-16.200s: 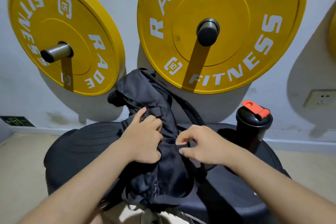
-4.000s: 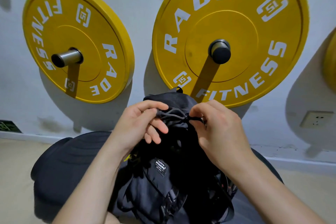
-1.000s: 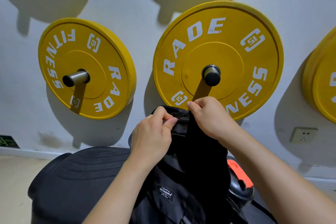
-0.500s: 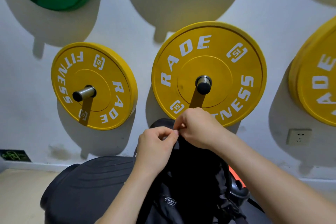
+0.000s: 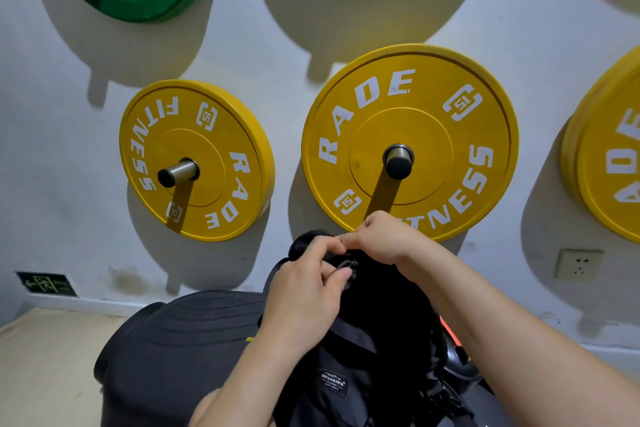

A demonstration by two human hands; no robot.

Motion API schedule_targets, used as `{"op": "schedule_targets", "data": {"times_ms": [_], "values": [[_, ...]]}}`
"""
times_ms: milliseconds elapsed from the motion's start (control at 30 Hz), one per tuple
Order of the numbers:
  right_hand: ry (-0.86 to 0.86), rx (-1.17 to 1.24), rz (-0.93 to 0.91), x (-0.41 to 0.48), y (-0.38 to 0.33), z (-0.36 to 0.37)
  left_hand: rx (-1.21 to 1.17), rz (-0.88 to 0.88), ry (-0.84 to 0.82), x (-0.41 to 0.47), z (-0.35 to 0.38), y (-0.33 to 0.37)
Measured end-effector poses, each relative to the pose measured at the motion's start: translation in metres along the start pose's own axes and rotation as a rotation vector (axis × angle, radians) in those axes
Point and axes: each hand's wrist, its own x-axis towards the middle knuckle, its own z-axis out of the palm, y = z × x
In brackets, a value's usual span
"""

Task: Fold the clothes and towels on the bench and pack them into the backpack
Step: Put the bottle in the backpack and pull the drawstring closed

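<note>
Black backpack (image 5: 381,315) top pinched by left hand (image 5: 304,291) and right hand (image 5: 384,239).

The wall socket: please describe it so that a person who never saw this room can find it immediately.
Start at the large yellow plate hung on the white wall above the backpack. Look lower and right, between it and the partly cut-off yellow plate. The wall socket is a small pale square, the only flat fitting there.

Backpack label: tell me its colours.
The label on the backpack is black with white lettering, seen in the head view.
</note>
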Motion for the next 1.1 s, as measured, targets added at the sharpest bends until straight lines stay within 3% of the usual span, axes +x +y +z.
{"op": "schedule_targets", "data": {"times_ms": [133,267,467,533,633,700,833,933,1100], "values": [[0.012,0.149,-0.085,-0.006,0.002,-0.002,0.017,-0.043,-0.081,0.008,-0.014,-0.001],[0.145,0.108,-0.278,-0.013,0.006,0.008,0.538,0.073,-0.133,0.021,-0.024,-0.001],[0.108,0.275,-0.394,-0.019,0.023,-0.014,0.591,-0.035,-0.113,0.044,-0.05,-0.031],[0.184,0.131,-0.44,-0.016,0.029,-0.022,0.487,-0.095,-0.076,0.046,-0.051,-0.04],[0.572,-0.437,-0.56,-0.018,0.028,-0.019,0.321,-0.117,-0.002,0.04,-0.04,-0.038],[0.714,-0.626,-0.715,-0.026,0.015,-0.002,0.201,-0.133,0.035,0.039,-0.033,-0.035],[0.589,-0.888,-0.77,-0.016,0.007,0.036,-0.021,-0.123,0.042,0.036,-0.026,-0.023],[0.541,-0.935,-0.74,-0.006,0.009,0.037,-0.072,-0.124,0.027,0.035,-0.028,-0.02],[0.544,-0.887,-0.69,-0.011,0.027,0.002,0.043,-0.363,0.042,0.029,-0.041,-0.067]]}}
